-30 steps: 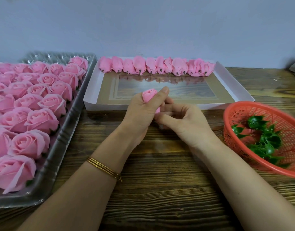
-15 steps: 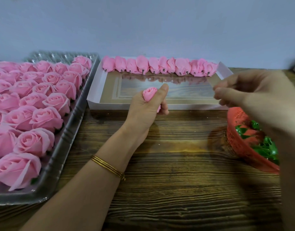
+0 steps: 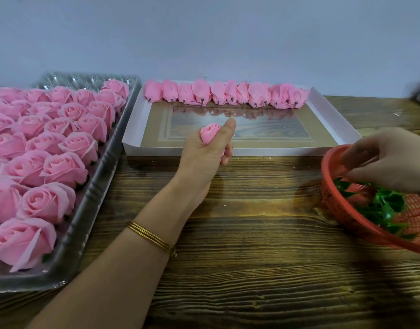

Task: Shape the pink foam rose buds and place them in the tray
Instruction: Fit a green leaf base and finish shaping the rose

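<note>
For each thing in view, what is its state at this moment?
left hand: grips a rose bud, bud upright.
right hand: reaches into the red basket, blurred; grasp unclear.
red basket: holds green leaf pieces.
white tray: one row of buds along its far wall.
plastic tray: filled with open roses.

Roses [image 3: 49, 162] in tray [image 3: 71, 233] left; box [image 3: 275, 151] middle-back, bud row [image 3: 225, 93] along its far wall; bud [image 3: 210, 134] in left hand [image 3: 204, 157] at box's near edge; basket [image 3: 342, 214] right, leaves [image 3: 382, 205] in it, probably.
</note>
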Demonstrator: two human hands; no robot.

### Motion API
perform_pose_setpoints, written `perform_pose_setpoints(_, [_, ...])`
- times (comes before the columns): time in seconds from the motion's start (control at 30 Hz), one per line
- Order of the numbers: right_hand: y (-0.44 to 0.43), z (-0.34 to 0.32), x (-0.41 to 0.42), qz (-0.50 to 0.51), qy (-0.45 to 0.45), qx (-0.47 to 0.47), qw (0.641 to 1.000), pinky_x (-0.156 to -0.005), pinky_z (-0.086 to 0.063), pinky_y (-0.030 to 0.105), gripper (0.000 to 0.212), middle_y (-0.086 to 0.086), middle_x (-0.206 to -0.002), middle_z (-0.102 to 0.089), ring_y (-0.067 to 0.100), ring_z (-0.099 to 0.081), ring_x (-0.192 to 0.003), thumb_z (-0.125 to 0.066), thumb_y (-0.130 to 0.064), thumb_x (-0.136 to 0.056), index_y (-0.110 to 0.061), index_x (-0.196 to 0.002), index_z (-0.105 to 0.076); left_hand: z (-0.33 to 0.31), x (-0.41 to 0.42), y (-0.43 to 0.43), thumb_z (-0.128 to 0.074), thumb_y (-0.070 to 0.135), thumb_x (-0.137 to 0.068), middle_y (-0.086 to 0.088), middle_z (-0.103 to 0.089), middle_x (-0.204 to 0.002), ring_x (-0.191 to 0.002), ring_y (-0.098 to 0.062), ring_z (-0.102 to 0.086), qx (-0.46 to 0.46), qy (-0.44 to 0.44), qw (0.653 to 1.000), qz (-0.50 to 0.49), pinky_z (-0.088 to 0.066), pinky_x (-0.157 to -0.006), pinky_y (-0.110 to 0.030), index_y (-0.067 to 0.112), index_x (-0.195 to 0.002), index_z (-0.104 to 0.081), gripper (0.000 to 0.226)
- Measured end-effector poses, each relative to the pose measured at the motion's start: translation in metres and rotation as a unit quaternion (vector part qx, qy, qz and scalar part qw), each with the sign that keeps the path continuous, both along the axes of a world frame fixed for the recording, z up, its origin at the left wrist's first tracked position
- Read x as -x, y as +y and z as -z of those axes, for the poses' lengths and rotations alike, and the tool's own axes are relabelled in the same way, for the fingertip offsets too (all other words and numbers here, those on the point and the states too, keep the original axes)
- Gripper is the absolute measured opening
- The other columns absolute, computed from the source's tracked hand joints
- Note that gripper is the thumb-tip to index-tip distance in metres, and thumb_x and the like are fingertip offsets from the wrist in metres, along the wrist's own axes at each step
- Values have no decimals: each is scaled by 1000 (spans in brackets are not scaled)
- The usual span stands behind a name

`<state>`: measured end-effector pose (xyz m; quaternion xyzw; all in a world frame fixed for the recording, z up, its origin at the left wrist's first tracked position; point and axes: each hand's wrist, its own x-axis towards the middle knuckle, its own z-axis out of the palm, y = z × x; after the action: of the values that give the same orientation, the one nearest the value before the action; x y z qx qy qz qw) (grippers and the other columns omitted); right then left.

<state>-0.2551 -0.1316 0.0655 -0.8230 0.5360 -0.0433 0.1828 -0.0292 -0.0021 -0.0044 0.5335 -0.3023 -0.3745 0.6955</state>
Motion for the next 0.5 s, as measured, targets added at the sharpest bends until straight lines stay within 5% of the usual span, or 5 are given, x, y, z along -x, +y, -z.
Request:
perform_pose_setpoints(0.17, [2, 7, -10, -17, 59, -39, 997, -59, -42, 25, 31, -14, -73, -69, 8, -62, -74, -78, -5, -67, -35, -71, -70, 0, 0, 0, -59, 29, -95, 4, -52, -57, -52, -7, -44, 3, 3, 1000, -1, -41, -58, -21, 20, -64, -53, 34])
perform_pose_setpoints(0.4, [6, 13, -15, -13, 64, -78, 995, -35, -39, 18, 28, -6, -47, -63, 8, -57, -37, -78, 0, -68, -25, -57, -71, 1, 1, -2, -60, 28, -96, 4, -51, -55, -49, -7, -43, 6, -2, 1000, -10, -40, -55, -20, 19, -63, -52, 35])
perform_pose_setpoints(0.5, [7, 13, -17, -10, 83, -71, 994, -36, -37, 17, 29, -6, -45, -62, 8, -56, -36, -79, -3, -69, -26, -55, -70, 2, 0, -1, -60, 28, -95, 4, -52, -56, -50, -6, -45, 7, 3, 1000, -6, -42, -54, -18, 19, -64, -52, 34])
